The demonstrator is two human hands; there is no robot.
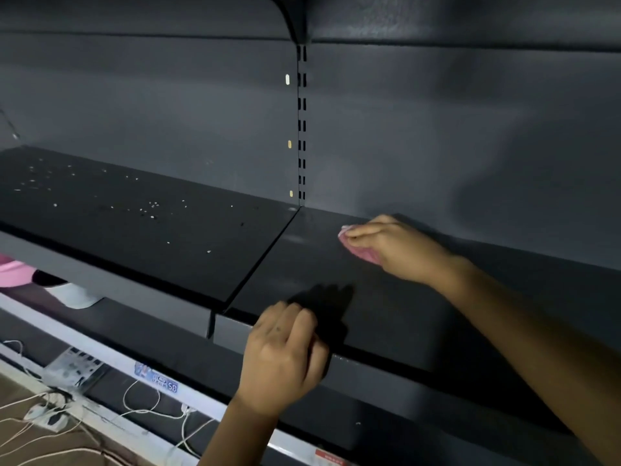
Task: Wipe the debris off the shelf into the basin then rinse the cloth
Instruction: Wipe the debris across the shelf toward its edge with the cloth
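Here, right hand [400, 250] fingers pressing pink cloth [361, 252] flat on shelf [386, 317], left hand [282, 358] fingers curled, empty.

Two bare forearms, sleeveless to the frame edge, without watch, bracelet or glove. Left hand [280, 359]: back of hand uppermost, small dark speck near the knuckles, no ring visible. Right hand [396, 248]: no ring visible, fingers [361, 233] slender and unadorned, nails too small to make out. Right forearm long and partly in shadow.
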